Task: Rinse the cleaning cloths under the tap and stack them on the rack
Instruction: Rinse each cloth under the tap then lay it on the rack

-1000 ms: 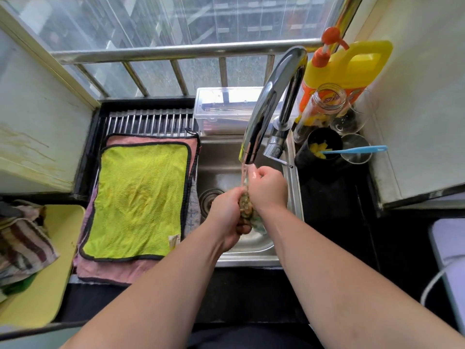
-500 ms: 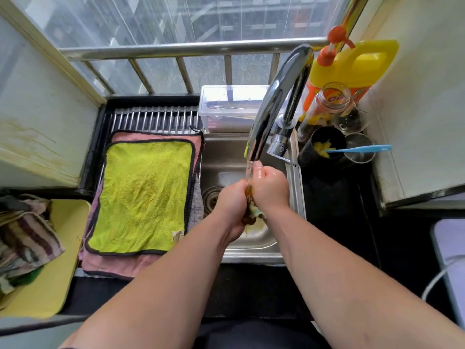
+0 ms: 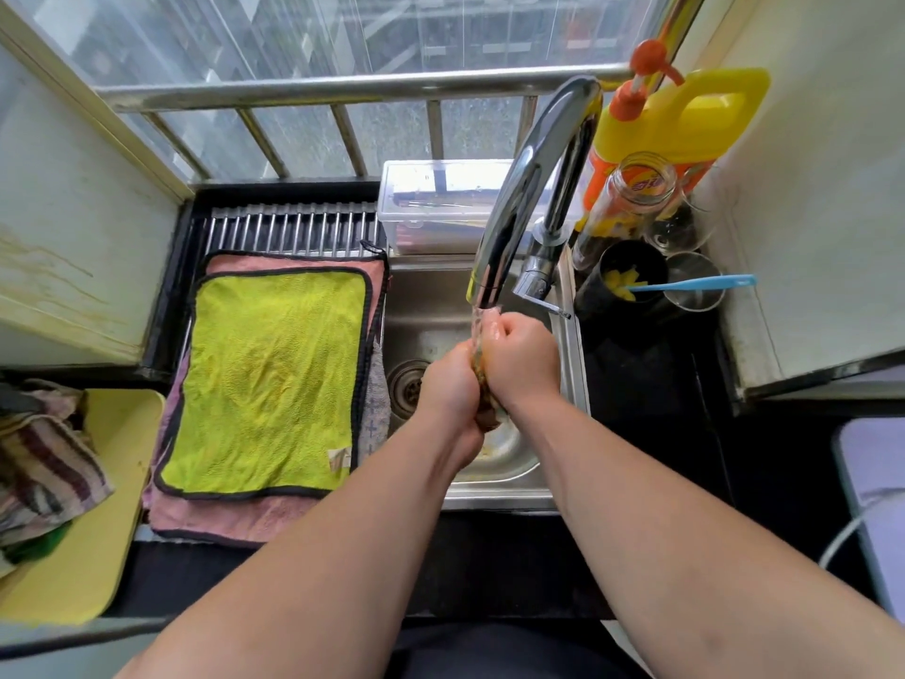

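Over the steel sink, my left hand and my right hand both grip a small wet brownish cloth bunched between them. Only a sliver of it shows. Water runs from the chrome tap onto the cloth and my right knuckles. On the metal rack left of the sink lies a stack of cloths: a yellow-green one on top, a pink one beneath, and a grey edge showing at the right.
A yellow tray at the left carries a striped cloth. A clear plastic box stands behind the sink. At the right are a yellow detergent jug, a jar, cups and a blue toothbrush.
My two hands have rubbed and shifted the bunched cloth slightly under the running water. The stack on the rack has not moved.
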